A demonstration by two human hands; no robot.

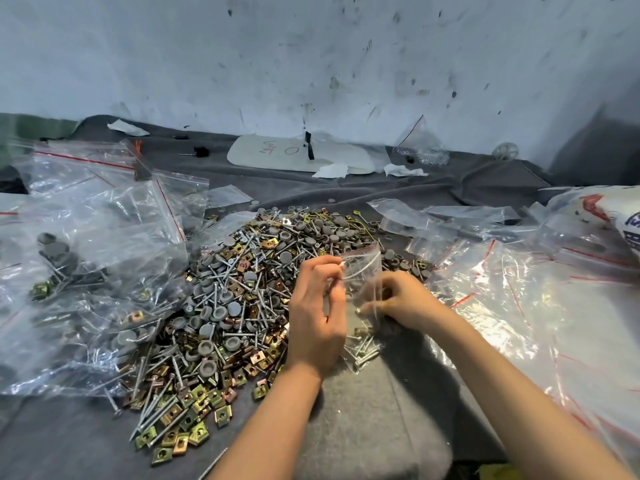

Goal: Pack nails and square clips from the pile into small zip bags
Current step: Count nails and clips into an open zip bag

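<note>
- Surface (363, 410): grey cloth, bearing everything listed below.
- Loaded bags (69, 271), left of the heap; flat bags (519, 299), right of it; all of clear film with red stripes.
- Pile (235, 292): nails, square clips and grey round caps mixed together, heaped left of centre, reaching up to the left hand's outer edge.
- Left hand (317, 317): thumb and forefinger closed in a pinch on the bag's upper rim; the nearer of the two hands to the pile.
- Right hand (407, 299): fingers (391, 289) curled on the bag's lower right side, partly seen through the film, judged to be holding it; any clip pinched as well, impossible to tell.
- Small zip bag (363, 271): held between the hands over the pile's right edge, long axis near upright, red-striped mouth uppermost, bottom toward the wearer.
- Bagged nails (362, 353): short bundle, seemingly inside the bag's bottom, resting on the surface.
- Coming move, as judged: stock lying to the bag's left, so left hand best placed for fetching, right hand for steadying.
</note>
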